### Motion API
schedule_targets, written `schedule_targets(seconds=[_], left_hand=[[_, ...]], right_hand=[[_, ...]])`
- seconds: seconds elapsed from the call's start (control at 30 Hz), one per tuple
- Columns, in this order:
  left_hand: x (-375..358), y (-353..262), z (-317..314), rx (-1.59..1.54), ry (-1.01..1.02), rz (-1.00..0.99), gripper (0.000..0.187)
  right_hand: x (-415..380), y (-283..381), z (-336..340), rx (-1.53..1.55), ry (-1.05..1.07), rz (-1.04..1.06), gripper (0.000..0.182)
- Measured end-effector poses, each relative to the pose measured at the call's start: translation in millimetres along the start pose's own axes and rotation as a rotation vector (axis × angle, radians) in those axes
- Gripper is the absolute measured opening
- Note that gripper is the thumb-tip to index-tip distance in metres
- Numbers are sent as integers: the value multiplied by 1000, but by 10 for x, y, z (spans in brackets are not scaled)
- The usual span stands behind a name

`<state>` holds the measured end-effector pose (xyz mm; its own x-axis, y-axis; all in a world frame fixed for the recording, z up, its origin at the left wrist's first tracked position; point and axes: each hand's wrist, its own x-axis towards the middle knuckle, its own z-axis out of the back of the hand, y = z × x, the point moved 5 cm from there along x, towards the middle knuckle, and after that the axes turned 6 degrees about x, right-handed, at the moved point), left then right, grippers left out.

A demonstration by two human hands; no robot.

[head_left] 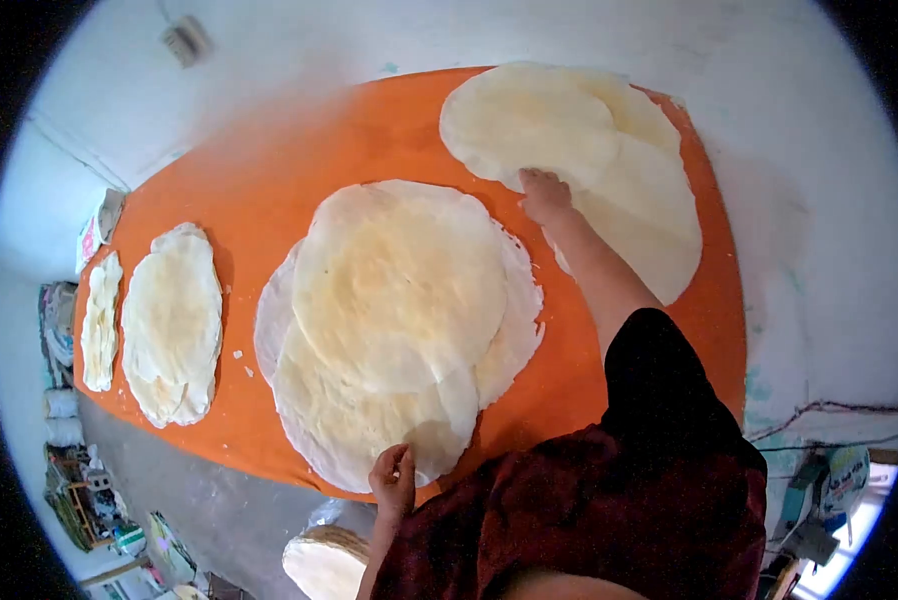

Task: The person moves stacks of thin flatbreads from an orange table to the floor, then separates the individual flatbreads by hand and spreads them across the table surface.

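My right hand [546, 195] reaches across to the spread of thin pale flatbreads [644, 200] at the upper right. Its fingers are closed at the near edge of the top flatbread [534, 125] there. My left hand [393, 478] is at the lower rim of the large middle pile of flatbreads [399, 290]. Its thumb and fingers are curled together, and I see nothing between them. The sheets in the middle pile overlap unevenly, with ragged, broken edges on the right side.
An orange cloth [239, 190] covers the long table. Farther left lie a smaller flatbread pile [174, 325] and a narrow stack [101, 322], with crumbs nearby. Below the table edge stands another round stack [324, 565]. White walls border the table; clutter sits at lower left.
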<state>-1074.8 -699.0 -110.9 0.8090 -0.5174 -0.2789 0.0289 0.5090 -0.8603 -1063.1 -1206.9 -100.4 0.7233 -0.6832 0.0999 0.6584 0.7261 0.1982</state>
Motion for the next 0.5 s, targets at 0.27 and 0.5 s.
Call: schedule_targets(seconds=[0.27, 0.5], left_hand=[[59, -32, -8, -42, -64, 55, 12], [49, -179, 18, 9, 5, 73, 16]], right_hand=[[155, -108, -37, -138, 24, 147, 24], [553, -322, 439, 51, -143, 37, 14]])
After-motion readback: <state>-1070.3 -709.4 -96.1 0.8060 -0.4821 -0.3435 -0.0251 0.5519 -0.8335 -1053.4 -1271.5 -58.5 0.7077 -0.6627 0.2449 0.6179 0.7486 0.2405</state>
